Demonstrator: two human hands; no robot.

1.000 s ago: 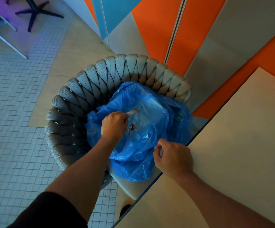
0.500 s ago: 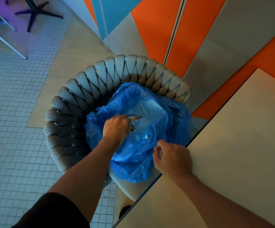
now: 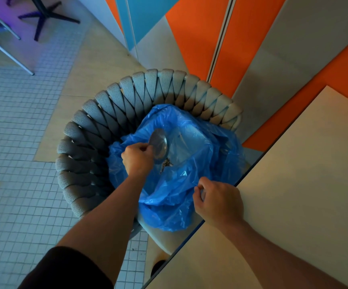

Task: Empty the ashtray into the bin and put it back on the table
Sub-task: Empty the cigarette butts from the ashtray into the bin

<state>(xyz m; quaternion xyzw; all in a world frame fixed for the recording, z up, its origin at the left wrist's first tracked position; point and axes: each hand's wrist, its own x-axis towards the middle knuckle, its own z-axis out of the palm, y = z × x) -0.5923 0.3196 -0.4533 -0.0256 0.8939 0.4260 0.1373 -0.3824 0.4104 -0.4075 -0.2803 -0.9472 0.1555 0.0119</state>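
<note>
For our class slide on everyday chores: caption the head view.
Left hand tips a metal ashtray over the blue bin bag, held open by the right hand.

Metal ashtray (image 3: pixel 158 145) tipped over blue-lined bin (image 3: pixel 189 163)

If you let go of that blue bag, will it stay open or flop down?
Probably flop. The blue bag looks thin and crinkly, sagging in folds where the right hand pinches its edge. It likely weighs almost nothing, so the little pile of ash barely pulls it down.
</note>
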